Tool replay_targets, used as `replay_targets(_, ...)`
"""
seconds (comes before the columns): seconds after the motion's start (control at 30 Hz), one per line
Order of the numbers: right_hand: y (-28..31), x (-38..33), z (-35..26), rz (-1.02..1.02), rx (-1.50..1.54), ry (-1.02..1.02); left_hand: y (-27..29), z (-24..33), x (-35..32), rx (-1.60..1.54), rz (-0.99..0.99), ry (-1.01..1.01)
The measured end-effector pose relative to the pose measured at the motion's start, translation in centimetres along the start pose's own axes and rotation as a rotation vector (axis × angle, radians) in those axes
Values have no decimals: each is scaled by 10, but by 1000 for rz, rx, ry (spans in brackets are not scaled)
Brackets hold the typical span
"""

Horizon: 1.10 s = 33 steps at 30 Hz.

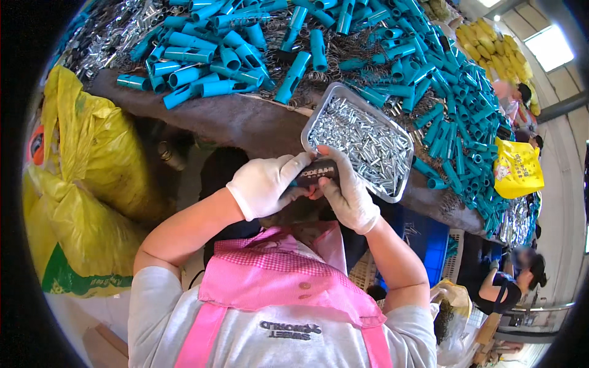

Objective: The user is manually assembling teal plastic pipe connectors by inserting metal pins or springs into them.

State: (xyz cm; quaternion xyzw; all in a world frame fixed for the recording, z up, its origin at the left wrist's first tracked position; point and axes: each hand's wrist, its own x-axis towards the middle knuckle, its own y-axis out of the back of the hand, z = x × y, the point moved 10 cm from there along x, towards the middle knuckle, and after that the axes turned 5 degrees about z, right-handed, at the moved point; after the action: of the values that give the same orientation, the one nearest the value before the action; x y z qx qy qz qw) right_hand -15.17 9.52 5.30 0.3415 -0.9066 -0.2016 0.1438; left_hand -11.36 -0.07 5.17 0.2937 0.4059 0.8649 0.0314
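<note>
Both gloved hands meet in front of my chest, at the edge of the worktable (257,126). Between them is a dark cylindrical grip (319,172) with pale printing; a bit of teal shows at its left end. My left hand (264,183) has its fingers closed round that left end. My right hand (352,195) grips the other end with thumb and fingers. Just beyond the right hand, a clear plastic tray (404,178) holds many small silvery metal pins (359,138). Teal slotted tubes (300,76) lie heaped behind it, with thin coil springs (316,77) among them.
Yellow woven sacks (92,141) stand at the left. Shiny metal parts (116,37) are piled at the far left. A yellow bag (518,168) rests on the right of the table. Below the table is a blue bin (423,239). Another person (506,285) sits at the right.
</note>
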Motion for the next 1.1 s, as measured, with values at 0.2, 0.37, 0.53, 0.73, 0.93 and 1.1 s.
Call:
replay_targets(0.2, 81, 53, -4, 478, -788, 198, 6, -18, -10, -250, 109, 318)
replay_targets(0.37, 100, 71, 36, 420, -815, 178, 2, -45, -13, -285, 195, 412)
replay_targets(0.53, 94, 32, -37, 203, -464, 220, -4, -48, -8, -221, 45, 442)
replay_targets(0.73, 61, 4, -50, -27, -594, 358, -20, -29, 0, -239, -104, 302)
replay_targets(0.93, 42, -20, -48, -69, -593, 317, -27, -5, 4, -195, -165, 140)
replay_targets(1.1, 40, -24, -21, -74, -438, 131, -21, 2, 5, -130, -112, 27)
